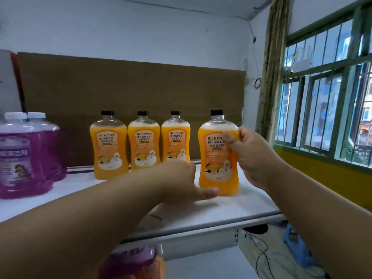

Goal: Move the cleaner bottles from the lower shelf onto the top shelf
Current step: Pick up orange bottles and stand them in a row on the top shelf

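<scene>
Hands meet on one orange bottle (219,156) standing upright on the top shelf (231,208), right of a row of three matching bottles (141,141) and slightly forward of them. The right hand (251,156) wraps the bottle's upper body, thumb across the label, which steadies it as it is set down. The left hand (187,184) lies low beside the base, thumb extended toward the bottle's foot; its fingers are hidden, so its grip cannot be told, though it appears placed to guide the base into line. Purple bottles (22,154) stand at the shelf's left end. On the lower shelf (201,264), a purple cap (130,258) shows at the bottom edge, so more bottles probably remain.
</scene>
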{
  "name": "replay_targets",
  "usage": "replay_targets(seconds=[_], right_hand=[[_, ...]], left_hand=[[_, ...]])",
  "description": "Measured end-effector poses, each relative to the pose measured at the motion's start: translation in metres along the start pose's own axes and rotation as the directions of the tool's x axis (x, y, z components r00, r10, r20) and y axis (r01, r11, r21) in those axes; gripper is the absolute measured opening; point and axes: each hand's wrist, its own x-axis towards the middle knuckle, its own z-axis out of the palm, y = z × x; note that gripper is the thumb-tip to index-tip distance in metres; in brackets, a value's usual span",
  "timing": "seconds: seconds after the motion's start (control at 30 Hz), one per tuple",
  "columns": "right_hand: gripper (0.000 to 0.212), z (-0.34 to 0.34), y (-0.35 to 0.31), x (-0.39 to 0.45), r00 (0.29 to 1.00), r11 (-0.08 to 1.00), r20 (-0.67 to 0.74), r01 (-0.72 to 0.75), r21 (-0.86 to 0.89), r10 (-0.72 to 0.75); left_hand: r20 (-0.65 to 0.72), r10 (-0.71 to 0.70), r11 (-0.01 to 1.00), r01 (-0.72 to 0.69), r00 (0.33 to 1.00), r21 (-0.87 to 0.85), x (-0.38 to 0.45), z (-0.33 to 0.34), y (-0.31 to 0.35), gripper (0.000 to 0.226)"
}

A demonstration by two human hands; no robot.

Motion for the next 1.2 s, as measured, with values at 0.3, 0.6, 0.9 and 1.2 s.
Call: replay_targets(seconds=[0.3, 0.6, 0.9, 1.2], right_hand=[[0.062, -0.027, 0.019, 0.035, 0.968, 0.951, 0.246, 0.035, -0.308, 0.044], [0.053, -0.02, 0.046, 0.095, 0.975, 0.898, 0.218, 0.058, -0.437, 0.043], [0.043, -0.004, 0.065, 0.133, 0.966, 0.905, 0.254, 0.069, -0.42, 0.045], [0.042, -0.008, 0.063, 0.128, 0.958, 0.922, 0.281, 0.063, -0.382, 0.051]], left_hand=[[0.096, -0.103, 0.986, 0.114, 0.99, -0.122, 0.035, -0.002, 0.019, 0.084], [0.031, -0.236, 0.967, 0.238, 0.971, -0.092, 0.047, 0.01, 0.011, 0.109], [-0.027, -0.209, 0.978, 0.209, 0.978, -0.013, 0.045, 0.023, 0.004, 0.09], [-0.03, -0.207, 0.978, 0.207, 0.978, -0.009, 0.046, 0.021, 0.004, 0.098]])
